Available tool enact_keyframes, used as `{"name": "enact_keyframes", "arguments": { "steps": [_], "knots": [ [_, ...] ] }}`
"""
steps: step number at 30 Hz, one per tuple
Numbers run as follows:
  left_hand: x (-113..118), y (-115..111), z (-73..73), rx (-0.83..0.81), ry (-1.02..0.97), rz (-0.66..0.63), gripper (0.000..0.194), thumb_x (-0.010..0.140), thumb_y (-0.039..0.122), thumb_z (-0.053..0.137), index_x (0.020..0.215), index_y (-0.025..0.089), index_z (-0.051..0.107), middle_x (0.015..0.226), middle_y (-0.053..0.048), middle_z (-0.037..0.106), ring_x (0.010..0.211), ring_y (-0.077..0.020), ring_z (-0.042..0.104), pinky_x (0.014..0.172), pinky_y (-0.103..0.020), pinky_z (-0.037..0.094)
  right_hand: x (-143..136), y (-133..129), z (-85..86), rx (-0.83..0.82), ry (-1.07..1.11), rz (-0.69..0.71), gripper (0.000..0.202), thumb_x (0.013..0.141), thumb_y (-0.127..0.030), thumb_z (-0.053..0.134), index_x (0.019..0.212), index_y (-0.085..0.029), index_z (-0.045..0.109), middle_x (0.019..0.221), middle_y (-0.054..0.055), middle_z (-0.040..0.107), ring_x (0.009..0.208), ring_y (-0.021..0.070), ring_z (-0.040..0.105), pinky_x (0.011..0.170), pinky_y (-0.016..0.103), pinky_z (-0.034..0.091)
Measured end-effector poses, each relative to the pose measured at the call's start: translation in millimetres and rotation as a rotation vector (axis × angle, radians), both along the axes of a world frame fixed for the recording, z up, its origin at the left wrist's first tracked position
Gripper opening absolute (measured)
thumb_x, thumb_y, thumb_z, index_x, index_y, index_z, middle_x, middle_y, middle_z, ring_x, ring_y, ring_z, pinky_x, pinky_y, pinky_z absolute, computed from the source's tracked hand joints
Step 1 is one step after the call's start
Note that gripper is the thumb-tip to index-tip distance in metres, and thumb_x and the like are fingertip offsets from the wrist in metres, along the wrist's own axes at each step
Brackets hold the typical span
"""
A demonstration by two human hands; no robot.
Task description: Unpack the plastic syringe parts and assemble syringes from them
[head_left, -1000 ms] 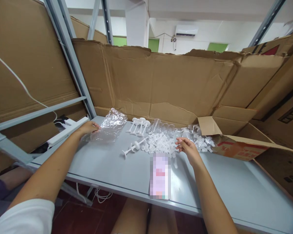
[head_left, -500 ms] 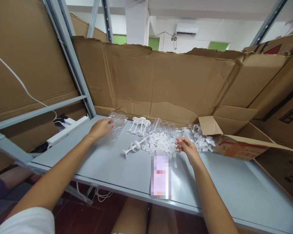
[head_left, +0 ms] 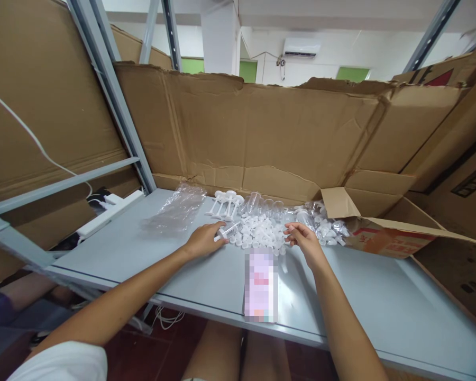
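Note:
My left hand [head_left: 205,239] is wrapped round a white plastic plunger with a clear, ridged, spring-like end [head_left: 230,229], lying low over the table; the hand hides most of its shaft. Beside that end spreads a heap of small white plastic caps [head_left: 259,232]. At the heap's right edge is my right hand [head_left: 301,238], its fingers curled together; whatever they may pinch is too small to make out. Several white plungers [head_left: 227,203] lie in a group behind the left hand. To their right are clear plastic cylinders [head_left: 265,205] along the cardboard.
A clear plastic bag [head_left: 176,209] lies at the left, near a white power strip [head_left: 111,214]. A blurred-out phone-like rectangle [head_left: 259,286] is at the table's front edge. Bagged white parts [head_left: 329,227] and an open carton [head_left: 392,238] stand right; a cardboard wall [head_left: 262,127] closes the back.
My left hand has left the clear plastic bag, moved right and toward me, and closed round the white plunger. My right hand has stayed by the heap of caps.

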State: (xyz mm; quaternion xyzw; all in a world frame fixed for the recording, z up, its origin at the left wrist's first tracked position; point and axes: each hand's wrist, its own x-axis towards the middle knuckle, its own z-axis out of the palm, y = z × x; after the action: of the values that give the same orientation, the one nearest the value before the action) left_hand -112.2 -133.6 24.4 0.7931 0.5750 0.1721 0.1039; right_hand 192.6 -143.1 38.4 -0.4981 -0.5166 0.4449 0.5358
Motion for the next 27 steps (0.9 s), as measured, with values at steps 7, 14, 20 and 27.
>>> {"name": "enact_keyframes", "arguments": {
  "steps": [7,14,20,27],
  "knots": [
    [11.5,-1.2,27.6,0.327,0.168,-0.085,0.046,0.073,0.035,0.056,0.117,0.022,0.049,0.103,-0.008,0.063,0.100,-0.0260,0.055,0.087,-0.040,0.038,-1.0,1.2,-5.0,0.054,-0.038,-0.006,0.030,0.071,-0.045,0.060,0.086,-0.019,0.061,0.073,0.003,0.061,0.057,0.0126,0.055,0.053,0.026,0.040],
    [39.0,-17.8,69.8,0.763,0.370,-0.446,0.046,0.075,0.004,0.049,0.114,0.027,0.050,0.108,-0.002,0.062,0.121,-0.0193,0.042,0.109,-0.047,0.014,-11.2,-6.1,-0.8,0.220,-0.117,0.047,0.035,0.074,-0.042,0.059,0.104,-0.024,0.057,0.113,0.007,0.057,0.099,0.0205,0.054,0.080,0.034,0.044],
    [63.7,-29.6,89.4,0.858,0.377,-0.560,0.045,0.077,-0.001,0.044,0.109,0.031,0.050,0.123,0.003,0.054,0.125,-0.0142,0.037,0.108,-0.044,0.023,-14.2,-15.1,5.1,0.302,-0.257,0.254,0.047,0.075,-0.037,0.060,0.119,-0.028,0.050,0.122,0.005,0.053,0.114,0.0225,0.046,0.096,0.039,0.034],
    [78.0,-32.9,87.1,0.914,0.366,-0.570,0.053,0.078,0.006,0.048,0.121,0.036,0.042,0.136,0.006,0.041,0.127,-0.0149,0.034,0.110,-0.046,0.014,-23.2,-22.7,9.5,0.233,-0.208,0.334,0.050,0.068,-0.037,0.066,0.116,-0.027,0.053,0.116,0.004,0.057,0.106,0.0248,0.051,0.091,0.039,0.038]
  ]
}}
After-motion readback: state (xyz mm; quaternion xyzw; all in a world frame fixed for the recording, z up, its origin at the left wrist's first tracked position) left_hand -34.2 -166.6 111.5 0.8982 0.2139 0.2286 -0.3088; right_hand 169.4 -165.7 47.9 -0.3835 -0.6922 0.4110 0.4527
